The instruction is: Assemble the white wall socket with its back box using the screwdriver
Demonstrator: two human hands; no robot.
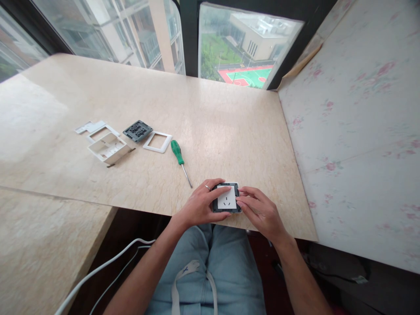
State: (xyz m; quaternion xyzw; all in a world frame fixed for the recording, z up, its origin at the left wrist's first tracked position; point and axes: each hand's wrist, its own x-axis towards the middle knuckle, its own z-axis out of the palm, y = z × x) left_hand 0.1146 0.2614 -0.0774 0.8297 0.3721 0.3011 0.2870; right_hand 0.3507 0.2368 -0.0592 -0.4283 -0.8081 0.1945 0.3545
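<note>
A wall socket (226, 202) with a white face and dark grey frame sits near the front edge of the stone counter, a white box edge showing around it. My left hand (205, 201) grips it from the left, its fingers along the top and bottom and one across the white face. On the socket's right side, the fingers of my right hand (259, 208) are pinched together at the dark frame. Whatever is between those fingertips is too small to make out. Up and to the left lies a screwdriver (177, 152) with a green handle, its tip pointing toward my left hand.
On the counter (213, 118) at left lie a white cover frame (166, 144), a dark grey socket back (138, 130), an open white mounting box (108, 149) and flat white pieces (93, 126). A floral-papered wall (357, 131) bounds the right; windows stand behind. White cables (108, 262) hang below left.
</note>
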